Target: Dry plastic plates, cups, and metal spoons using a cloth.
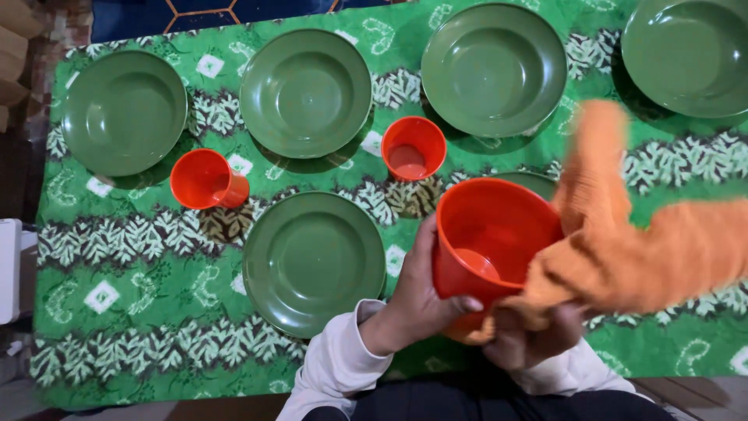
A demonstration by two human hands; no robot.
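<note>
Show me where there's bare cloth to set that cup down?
The widest bare patch of green cloth lies at the near left, bordered by the near plate and left cup. The far row of plates is crowded, with narrow gaps.

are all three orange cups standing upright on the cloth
No: two orange cups sit on the green cloth, but the third orange cup is held up in the left hand.

green plates [305, 93], two orange cups [413, 148], patterned green cloth [140, 312]
</note>
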